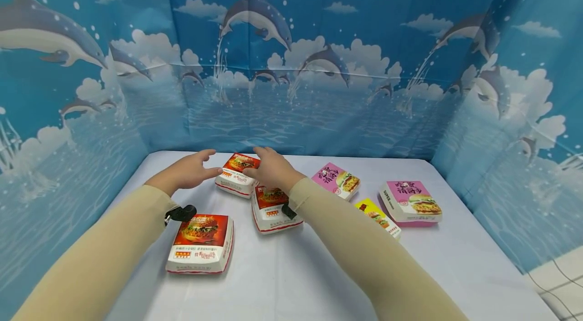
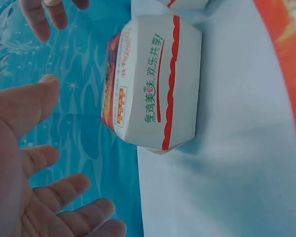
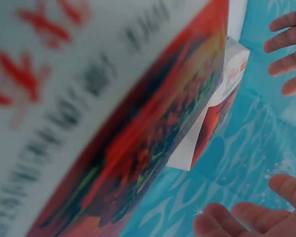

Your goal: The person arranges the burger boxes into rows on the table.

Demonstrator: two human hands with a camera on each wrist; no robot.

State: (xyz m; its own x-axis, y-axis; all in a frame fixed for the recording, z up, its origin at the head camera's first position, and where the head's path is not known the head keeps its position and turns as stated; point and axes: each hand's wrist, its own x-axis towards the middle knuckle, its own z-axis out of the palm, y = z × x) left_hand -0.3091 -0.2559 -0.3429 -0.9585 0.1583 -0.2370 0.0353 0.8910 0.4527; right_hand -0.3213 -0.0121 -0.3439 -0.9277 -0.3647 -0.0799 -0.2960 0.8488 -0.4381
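Both hands reach toward the back of the table, one on each side of a red-and-white burger box (image 1: 238, 174). My left hand (image 1: 192, 172) is just left of that box, thumb apart from the fingers and nothing held. Over the box's right side, my right hand (image 1: 272, 169) hovers with fingers relaxed. Beneath the right wrist lies a second red burger box (image 1: 273, 209). A third red burger box (image 1: 200, 244) sits below the left forearm. The left wrist view shows the far box's white side (image 2: 160, 84) beside the spread left fingers (image 2: 64, 190).
To the right stand a pink burger box (image 1: 334, 179), partly behind the right sleeve, a yellow box (image 1: 380, 217) and another pink box (image 1: 411, 203). A white cloth covers the table (image 1: 255, 280). A blue dolphin curtain (image 1: 291, 103) hangs behind and along the sides.
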